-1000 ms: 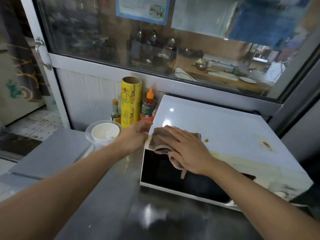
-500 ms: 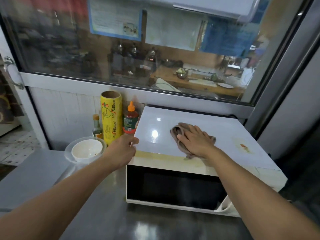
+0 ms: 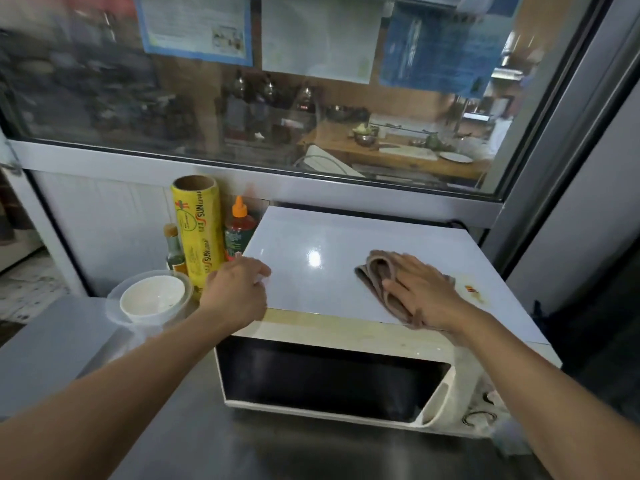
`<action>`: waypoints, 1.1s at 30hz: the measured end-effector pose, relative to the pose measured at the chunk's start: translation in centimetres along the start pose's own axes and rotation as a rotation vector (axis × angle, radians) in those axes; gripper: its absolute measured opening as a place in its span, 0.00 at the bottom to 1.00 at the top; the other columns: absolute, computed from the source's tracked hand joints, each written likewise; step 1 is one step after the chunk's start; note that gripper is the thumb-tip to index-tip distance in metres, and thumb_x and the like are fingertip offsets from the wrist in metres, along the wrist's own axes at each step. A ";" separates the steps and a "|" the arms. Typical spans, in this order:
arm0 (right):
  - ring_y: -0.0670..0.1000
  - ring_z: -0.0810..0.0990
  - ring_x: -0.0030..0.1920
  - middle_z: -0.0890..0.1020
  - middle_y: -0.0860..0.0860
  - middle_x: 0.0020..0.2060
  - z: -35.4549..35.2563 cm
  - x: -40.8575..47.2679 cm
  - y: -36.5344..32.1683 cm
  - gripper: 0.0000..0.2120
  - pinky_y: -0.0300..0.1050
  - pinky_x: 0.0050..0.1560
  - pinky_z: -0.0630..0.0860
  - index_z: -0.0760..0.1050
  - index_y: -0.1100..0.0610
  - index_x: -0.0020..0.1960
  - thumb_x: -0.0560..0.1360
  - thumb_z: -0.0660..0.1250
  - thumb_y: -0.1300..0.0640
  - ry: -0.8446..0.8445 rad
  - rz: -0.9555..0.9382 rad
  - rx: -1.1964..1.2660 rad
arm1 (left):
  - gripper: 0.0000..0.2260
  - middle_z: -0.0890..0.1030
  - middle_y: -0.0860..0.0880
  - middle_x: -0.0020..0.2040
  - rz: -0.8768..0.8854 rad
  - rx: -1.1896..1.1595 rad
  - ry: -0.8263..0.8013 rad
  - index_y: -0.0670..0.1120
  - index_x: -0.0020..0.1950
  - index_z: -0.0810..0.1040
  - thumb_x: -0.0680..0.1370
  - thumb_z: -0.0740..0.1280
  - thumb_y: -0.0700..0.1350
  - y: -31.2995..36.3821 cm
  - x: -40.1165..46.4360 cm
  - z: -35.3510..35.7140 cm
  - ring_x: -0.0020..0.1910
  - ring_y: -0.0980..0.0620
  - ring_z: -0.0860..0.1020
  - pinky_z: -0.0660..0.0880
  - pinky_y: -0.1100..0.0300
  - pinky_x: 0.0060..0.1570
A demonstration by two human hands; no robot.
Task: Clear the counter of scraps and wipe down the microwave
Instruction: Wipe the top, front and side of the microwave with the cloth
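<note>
We see wiping underway on top of the white boxy microwave (image 3: 346, 271), which sits at the back right of the grey steel desk (image 3: 180, 427), against the wall under the window. Our left hand (image 3: 235, 292) rests on the microwave's front-left top corner, fingers loosely curled over the edge, holding nothing, likely steadying it. Our right hand (image 3: 424, 292) lies flat, fingers straight, pressing a folded brown cloth (image 3: 375, 271) onto the right half of the top.

Progress, as we judge it: the left and middle of the top look glossy and clean. An orange-red smear with a yellowish ring (image 3: 471, 289) is on the top just right of the cloth hand, not yet wiped. The yellowed front strip above the dark door also looks grubby; door and dial panel seem untouched. No scraps visible on the desk where we can see it, so that part may be done; can't be sure.

Around, left to right: a white bowl inside a clear plastic tub (image 3: 152, 299), a small corked glass bottle (image 3: 174, 249), an upright yellow cling-wrap roll (image 3: 197, 233), a red sauce bottle with orange cap (image 3: 238, 230), all packed just beside the microwave's left side. Nothing blocks the cloth's path to the smear.
</note>
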State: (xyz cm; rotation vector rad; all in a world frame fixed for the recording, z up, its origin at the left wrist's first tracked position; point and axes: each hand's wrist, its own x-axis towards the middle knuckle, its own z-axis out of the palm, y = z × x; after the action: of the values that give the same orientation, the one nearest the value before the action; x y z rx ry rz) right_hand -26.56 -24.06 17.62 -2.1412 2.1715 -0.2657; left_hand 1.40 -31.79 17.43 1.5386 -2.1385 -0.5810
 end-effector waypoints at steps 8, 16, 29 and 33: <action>0.49 0.46 0.76 0.49 0.44 0.76 2.7 -4.2 -6.8 0.27 0.52 0.74 0.46 0.48 0.41 0.75 0.78 0.46 0.39 0.035 -0.220 -0.144 | 0.16 0.74 0.50 0.66 0.083 0.093 -0.012 0.48 0.63 0.75 0.76 0.62 0.39 2.1 -1.4 1.3 0.66 0.47 0.68 0.65 0.51 0.66; 0.53 0.66 0.71 0.65 0.49 0.73 1.8 -10.7 1.0 0.28 0.53 0.67 0.65 0.59 0.46 0.73 0.74 0.50 0.41 0.122 -0.030 -0.306 | 0.15 0.75 0.50 0.66 0.202 0.080 0.002 0.47 0.62 0.76 0.77 0.60 0.38 5.3 -3.1 4.3 0.65 0.48 0.69 0.65 0.51 0.65; 0.36 0.55 0.73 0.57 0.40 0.74 -4.6 -14.7 0.2 0.31 0.27 0.70 0.50 0.56 0.50 0.75 0.77 0.61 0.67 0.298 -0.113 0.257 | 0.13 0.76 0.52 0.63 0.227 -0.224 -0.189 0.49 0.63 0.75 0.80 0.58 0.47 12.0 -6.8 2.1 0.62 0.48 0.73 0.67 0.57 0.60; 0.37 0.57 0.72 0.57 0.38 0.74 -6.2 -14.0 -3.9 0.32 0.29 0.70 0.54 0.57 0.47 0.75 0.77 0.64 0.65 0.262 -0.171 0.342 | 0.18 0.82 0.50 0.51 0.015 -0.703 -0.412 0.46 0.53 0.80 0.80 0.56 0.55 14.7 -7.8 -0.5 0.52 0.52 0.78 0.67 0.56 0.58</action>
State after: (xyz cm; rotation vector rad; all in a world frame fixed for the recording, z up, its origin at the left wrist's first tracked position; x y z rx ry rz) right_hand -23.59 -9.71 23.52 -2.1888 1.8816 -0.9055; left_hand -7.36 -20.11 25.40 1.0618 -1.8794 -1.5530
